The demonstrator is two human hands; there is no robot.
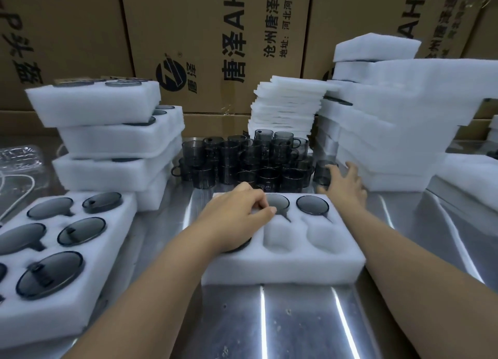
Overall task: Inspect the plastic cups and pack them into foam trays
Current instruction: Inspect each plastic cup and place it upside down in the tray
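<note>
Printed boxes (188, 48) are walling off the back of the room, and a steel table (296, 318) is carrying everything in front of them. At far left a full tray (107, 277) is lying flat with dark cups sunk in every pocket I can see, likely set aside as finished. Behind it the left stack (107, 137) is leaning a little, each layer capping the one below.

Mid-table, loose cups (242, 159) are standing two deep, within easy reach of both arms, with thin sheets (285, 108) piled behind them.

The left hand (234, 218) is lying over the back-left corner of the tray (283, 264). Its fingers are curled, with the tips drawn together by the rim of the middle cup (279, 202). Whether they are pinching anything I cannot tell. My guess is it is steadying the light foam or seating a cup.

The back-middle and back-right pockets are holding cups, and another is showing under the wrist. Two front pockets (277, 237) are gaping empty, so this tray is looking about half packed.

The right hand (342, 183) is reaching past the tray to the end cup (322, 172), fingers spread apart and clamped on nothing. It is probably going for the next one to check.

Just beside it the right stack (390, 121) is towering, with dark rims peeking between some layers.
</note>
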